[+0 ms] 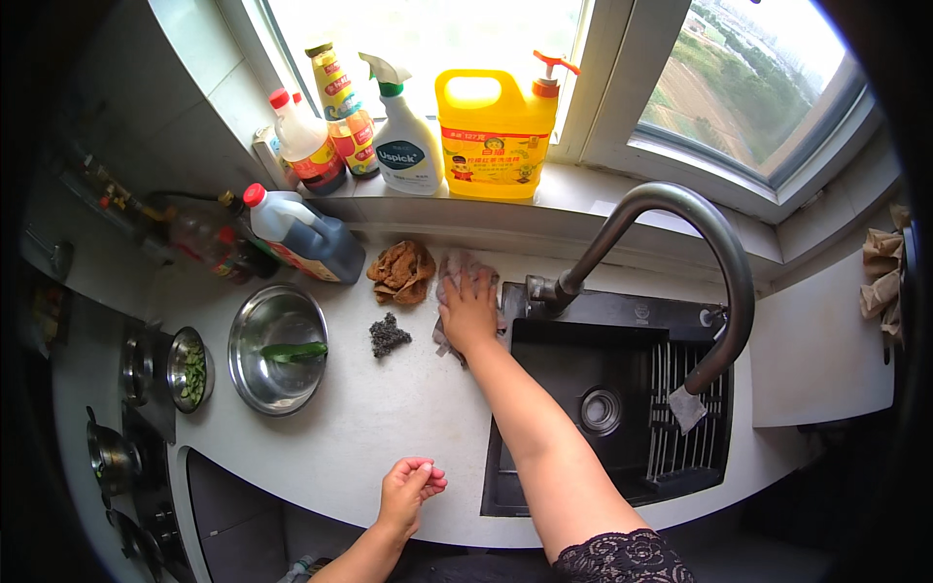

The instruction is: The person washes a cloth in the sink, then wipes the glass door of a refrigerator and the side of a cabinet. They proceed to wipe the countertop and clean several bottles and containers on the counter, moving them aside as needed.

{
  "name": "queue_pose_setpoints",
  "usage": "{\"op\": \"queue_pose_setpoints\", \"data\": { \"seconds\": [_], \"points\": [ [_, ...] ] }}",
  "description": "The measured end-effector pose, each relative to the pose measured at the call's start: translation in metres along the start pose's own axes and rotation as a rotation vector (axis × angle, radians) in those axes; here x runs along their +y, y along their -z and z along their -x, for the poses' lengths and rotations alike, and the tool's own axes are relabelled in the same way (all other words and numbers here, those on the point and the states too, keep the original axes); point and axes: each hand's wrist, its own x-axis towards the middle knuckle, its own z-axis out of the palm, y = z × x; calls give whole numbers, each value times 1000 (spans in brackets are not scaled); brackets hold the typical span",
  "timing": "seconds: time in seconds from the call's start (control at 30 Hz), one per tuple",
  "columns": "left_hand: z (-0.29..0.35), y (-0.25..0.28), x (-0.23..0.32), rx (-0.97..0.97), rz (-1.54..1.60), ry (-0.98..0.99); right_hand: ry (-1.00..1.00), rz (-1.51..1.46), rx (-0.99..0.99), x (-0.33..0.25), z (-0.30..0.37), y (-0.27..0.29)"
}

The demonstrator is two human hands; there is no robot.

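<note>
My right hand (469,313) lies flat on a greyish-pink cloth (453,275) with its fingers spread, on the white counter just left of the sink. Part of the cloth is hidden under the palm. Close by on the left are a crumpled brown cloth (401,272) and a dark steel wool scrubber (390,335). Over the counter's front edge I hold my left hand (408,493) with its fingers curled in toward the thumb. Nothing shows in it.
A black sink (554,389) with a tall curved faucet (724,223) fills the right. To the left stands a steel bowl (255,374) holding a green vegetable piece (293,352). Behind are a dark sauce jug (326,243), a white spray bottle (400,136) and a yellow pump jug (491,160).
</note>
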Motion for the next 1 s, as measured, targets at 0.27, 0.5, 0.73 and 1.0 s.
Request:
{"op": "queue_pose_setpoints", "data": {
  "seconds": [0.27, 0.5, 0.73, 1.0],
  "points": [
    [-17, -25, 6, -144, -85, -42, 421, -218, 64, 9, 165, -3],
    [-12, -51, 8, -244, -27, -100, 743, -382, -154, 34, 265, 48],
    [-9, -42, 24, -52, -4, -226, 313, -339, 231, 33, 145, 60],
    [-18, -52, 28, -75, -372, -515, 673, -231, -166, 26, 263, 53]
  ]
}}
